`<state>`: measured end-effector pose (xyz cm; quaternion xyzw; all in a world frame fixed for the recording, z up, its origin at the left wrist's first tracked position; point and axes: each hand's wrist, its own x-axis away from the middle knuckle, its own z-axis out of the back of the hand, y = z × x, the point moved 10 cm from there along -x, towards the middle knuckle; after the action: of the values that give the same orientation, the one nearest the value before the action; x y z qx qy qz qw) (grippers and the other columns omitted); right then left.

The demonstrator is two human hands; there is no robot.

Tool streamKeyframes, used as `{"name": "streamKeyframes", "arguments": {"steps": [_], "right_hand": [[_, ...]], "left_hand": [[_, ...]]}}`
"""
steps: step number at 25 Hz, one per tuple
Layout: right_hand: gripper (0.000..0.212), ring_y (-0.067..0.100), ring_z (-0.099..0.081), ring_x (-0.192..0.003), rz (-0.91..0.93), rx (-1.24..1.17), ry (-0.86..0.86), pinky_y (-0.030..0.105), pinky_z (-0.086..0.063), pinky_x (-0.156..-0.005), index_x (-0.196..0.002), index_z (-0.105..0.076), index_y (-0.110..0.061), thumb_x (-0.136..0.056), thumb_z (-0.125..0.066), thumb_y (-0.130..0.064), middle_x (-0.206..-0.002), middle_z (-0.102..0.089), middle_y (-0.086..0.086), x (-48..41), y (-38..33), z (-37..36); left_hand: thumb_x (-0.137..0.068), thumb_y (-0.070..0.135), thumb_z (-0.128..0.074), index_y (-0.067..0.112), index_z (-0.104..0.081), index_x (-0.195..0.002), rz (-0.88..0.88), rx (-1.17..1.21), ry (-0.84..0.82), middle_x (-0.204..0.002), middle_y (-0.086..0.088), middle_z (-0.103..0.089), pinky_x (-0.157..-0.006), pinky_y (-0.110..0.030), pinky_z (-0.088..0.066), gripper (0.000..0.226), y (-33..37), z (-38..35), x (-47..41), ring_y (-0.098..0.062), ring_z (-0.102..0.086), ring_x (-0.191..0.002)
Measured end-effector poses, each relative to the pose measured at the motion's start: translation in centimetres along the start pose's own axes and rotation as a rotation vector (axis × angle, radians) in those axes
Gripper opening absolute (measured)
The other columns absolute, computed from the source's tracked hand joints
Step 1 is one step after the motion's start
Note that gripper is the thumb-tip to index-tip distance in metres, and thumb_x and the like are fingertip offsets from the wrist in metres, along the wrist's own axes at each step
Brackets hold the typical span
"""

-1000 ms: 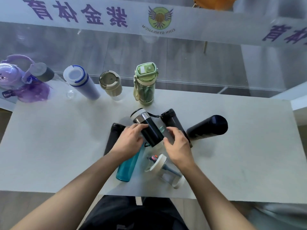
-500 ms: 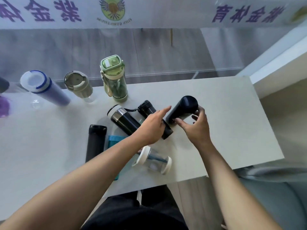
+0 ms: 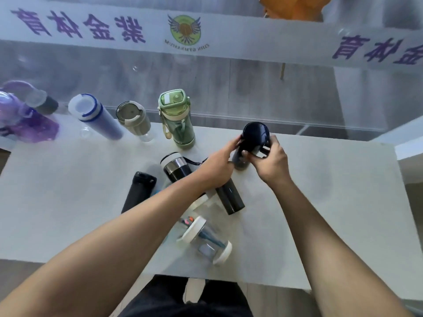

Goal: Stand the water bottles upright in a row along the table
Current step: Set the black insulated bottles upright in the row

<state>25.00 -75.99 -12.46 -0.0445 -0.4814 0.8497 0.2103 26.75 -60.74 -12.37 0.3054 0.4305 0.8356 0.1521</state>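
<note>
A dark navy bottle (image 3: 254, 138) stands nearly upright on the white table (image 3: 332, 191), right of the green bottle (image 3: 177, 120). My left hand (image 3: 217, 165) and my right hand (image 3: 272, 161) both grip it from either side. Upright along the far edge stand a purple bottle (image 3: 20, 113), a grey-capped bottle (image 3: 43, 102), a blue-and-white bottle (image 3: 96, 116) and a beige cup (image 3: 134, 120). Lying flat are a black-and-steel flask (image 3: 177, 170), a matte black bottle (image 3: 138, 191), another black bottle (image 3: 230, 197) and a clear bottle (image 3: 206, 239). A teal bottle is mostly hidden under my left arm.
A glass wall with a white banner (image 3: 183, 33) runs just behind the table's far edge. A white ledge (image 3: 409, 143) adjoins the right end. The table's near edge is by my legs. Bare tabletop lies right of the navy bottle.
The navy bottle has gone from lying on its side to nearly upright, nearer the back edge, as both hands closed on it. The camera has swung back left.
</note>
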Motion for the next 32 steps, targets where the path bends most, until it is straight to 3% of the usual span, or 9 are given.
{"name": "streamKeyframes", "arguments": {"steps": [2,6,10,13,17,22,26,28,32], "right_hand": [[0.061,0.012,-0.062,-0.098,0.037,0.012,-0.059,0.021,-0.047,-0.086,-0.125,-0.058,-0.020,-0.073,-0.088,-0.025,-0.103,-0.062,-0.010,-2.8,-1.3,-1.6],[0.060,0.018,-0.065,-0.102,0.079,0.030,-0.161,0.033,-0.052,-0.092,-0.127,-0.055,-0.024,-0.075,-0.085,-0.026,-0.104,-0.063,-0.008,-6.3,-3.0,-4.3],[0.064,0.015,-0.061,-0.098,0.100,0.049,-0.183,0.026,-0.047,-0.085,-0.131,-0.053,-0.026,-0.075,-0.084,-0.028,-0.107,-0.065,-0.005,-7.3,-3.6,-5.8],[0.065,0.013,-0.060,-0.101,0.105,0.049,-0.186,0.024,-0.045,-0.086,-0.134,-0.052,-0.027,-0.077,-0.083,-0.031,-0.117,-0.067,-0.002,-7.3,-3.6,-5.9],[0.066,0.019,-0.063,-0.113,0.113,0.040,-0.196,0.032,-0.050,-0.097,-0.137,-0.050,-0.027,-0.079,-0.082,-0.028,-0.123,-0.067,0.001,-7.2,-3.6,-6.0],[0.064,0.015,-0.059,-0.115,0.106,0.062,-0.261,0.026,-0.044,-0.092,-0.137,-0.047,-0.028,-0.081,-0.079,-0.027,-0.123,-0.063,-0.006,-7.8,-3.4,-6.2],[0.069,0.016,-0.058,-0.120,0.084,0.072,-0.275,0.030,-0.046,-0.100,-0.140,-0.044,-0.028,-0.081,-0.080,-0.024,-0.130,-0.062,-0.003,-7.6,-2.9,-6.3],[0.074,0.016,-0.055,-0.125,0.016,0.089,-0.247,0.031,-0.044,-0.103,-0.143,-0.041,-0.028,-0.080,-0.080,-0.025,-0.136,-0.058,0.000,-6.7,-1.3,-6.0],[0.066,0.024,-0.056,-0.127,-0.180,0.235,-0.319,0.033,-0.043,-0.105,-0.143,-0.047,-0.017,-0.084,-0.074,-0.034,-0.140,-0.058,0.007,-1.9,4.7,-7.8]], "left_hand": [[-0.080,-0.012,-0.030,0.027,-0.019,-0.156,0.033,0.034,0.072,-0.157,0.001,-0.039,-0.113,-0.036,-0.037,0.086,-0.4,1.9,-1.5,-0.018,-0.040,-0.141],[-0.083,-0.013,-0.029,0.032,-0.020,-0.155,0.053,0.098,0.134,-0.155,0.005,-0.041,-0.089,-0.018,-0.040,0.085,-1.4,4.6,-3.0,-0.009,-0.050,-0.131],[-0.085,-0.011,-0.030,0.038,-0.022,-0.152,0.070,0.167,0.201,-0.154,0.008,-0.043,-0.059,-0.011,-0.040,0.083,-2.3,5.8,-3.0,-0.017,-0.065,-0.096],[-0.085,-0.011,-0.030,0.039,-0.023,-0.152,0.045,0.183,0.225,-0.154,0.008,-0.042,-0.053,-0.009,-0.039,0.084,-2.4,5.6,-3.0,-0.027,-0.058,-0.095],[-0.082,-0.011,-0.031,0.041,-0.020,-0.152,0.042,0.203,0.227,-0.156,0.010,-0.040,-0.052,-0.012,-0.039,0.088,-2.6,5.2,-3.1,-0.006,-0.059,-0.060],[-0.081,-0.013,-0.031,0.038,-0.020,-0.153,0.023,0.228,0.233,-0.157,0.007,-0.038,-0.062,-0.019,-0.047,0.089,-2.3,4.9,-3.2,-0.028,-0.057,-0.118],[-0.082,-0.011,-0.033,0.040,-0.018,-0.153,0.007,0.218,0.199,-0.157,0.007,-0.037,-0.057,-0.015,-0.044,0.089,-2.3,4.9,-2.8,-0.018,-0.061,-0.078],[-0.086,-0.005,-0.036,0.042,-0.020,-0.152,0.052,0.161,0.215,-0.155,0.004,-0.040,-0.067,-0.015,-0.048,0.082,-3.2,5.1,-2.2,-0.007,-0.058,-0.090],[-0.093,0.003,-0.037,0.026,-0.031,-0.151,0.283,-0.058,0.225,-0.154,-0.004,-0.040,-0.107,-0.029,-0.039,0.063,-8.2,4.4,-0.4,-0.022,-0.045,-0.134]]}}
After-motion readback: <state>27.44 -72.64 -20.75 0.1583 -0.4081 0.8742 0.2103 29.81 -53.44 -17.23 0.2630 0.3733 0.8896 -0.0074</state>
